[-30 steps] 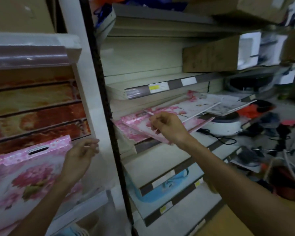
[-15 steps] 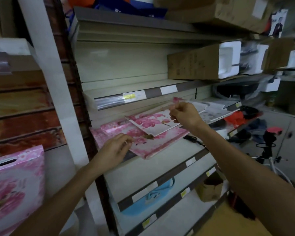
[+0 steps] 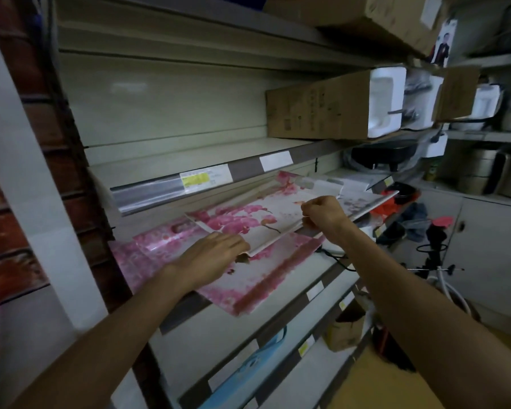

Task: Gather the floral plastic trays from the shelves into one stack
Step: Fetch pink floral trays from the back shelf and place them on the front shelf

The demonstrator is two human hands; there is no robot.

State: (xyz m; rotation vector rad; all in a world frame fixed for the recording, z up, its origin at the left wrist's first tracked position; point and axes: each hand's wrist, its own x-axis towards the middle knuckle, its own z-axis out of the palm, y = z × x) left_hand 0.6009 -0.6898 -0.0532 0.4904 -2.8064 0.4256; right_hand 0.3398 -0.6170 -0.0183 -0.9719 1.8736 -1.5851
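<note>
The shelving [image 3: 171,190] fills the view, its tiers slanting down toward five o'clock, with cardboard boxes [image 3: 316,112] up at one o'clock. On the middle shelf, near the centre, the floral trays lie overlapped: a pink-bordered tray [image 3: 266,276] underneath, and a white orchid tray [image 3: 266,214] tilted on top of it, with a paler grey-flowered tray [image 3: 363,199] beyond at two o'clock. A second ago the left hand [image 3: 210,261] was on a pink tray leaning at the far eight o'clock edge; it has since come across and now rests flat, fingers loosely spread, at the orchid tray's near corner. The right hand [image 3: 322,214] is curled shut, pinching that tray's front edge. With both hands on one tray, I judge the gathering has moved to this shelf and the orchid tray is being squared onto the pink one.
</note>
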